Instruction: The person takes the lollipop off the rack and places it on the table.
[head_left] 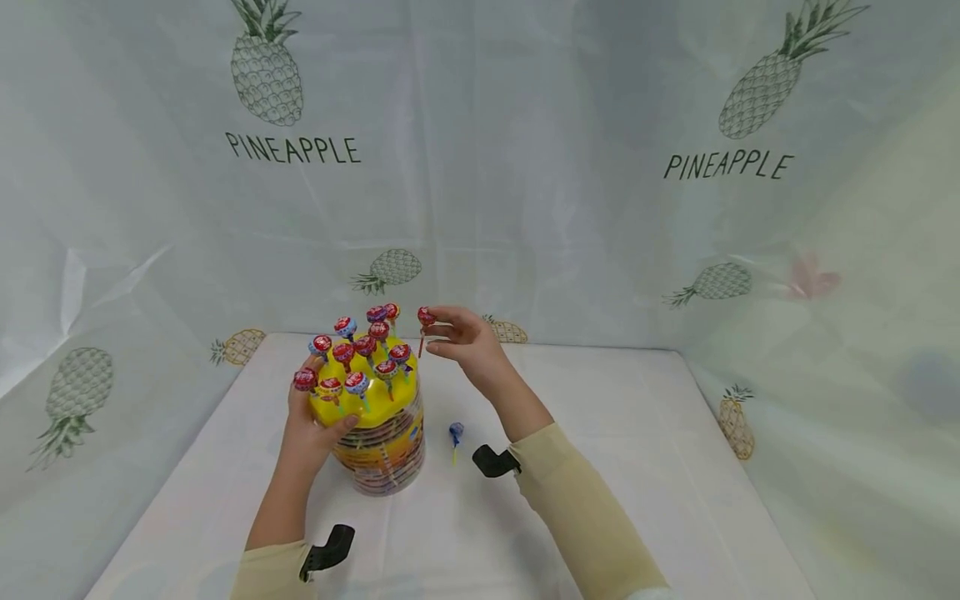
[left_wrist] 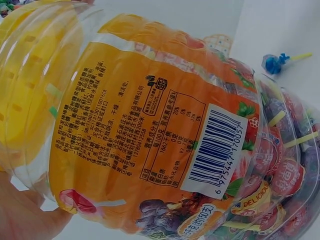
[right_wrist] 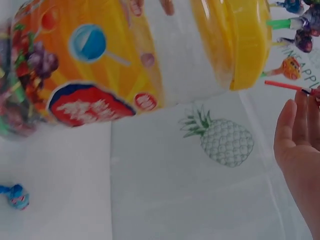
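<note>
A clear plastic jar (head_left: 384, 457) with an orange printed label stands upright on the table. Its yellow lid (head_left: 378, 414) bears several wrapped lollipops (head_left: 364, 346) stuck in by their sticks. My left hand (head_left: 306, 429) grips the jar's top at the lid, its thumb along the near side; the left wrist view shows the label and barcode. Beside the lid's right rim, my right hand (head_left: 474, 348) pinches a red-wrapped lollipop (head_left: 426, 316) by its head. Its red stick (right_wrist: 282, 85) points down in the head view, apart from the lid. More lollipops show inside the jar's lower part.
One blue-wrapped lollipop (head_left: 456, 432) with a yellow-green stick lies on the white table (head_left: 600, 467), right of the jar. A pineapple-printed curtain (head_left: 525, 208) hangs behind the table and along both sides.
</note>
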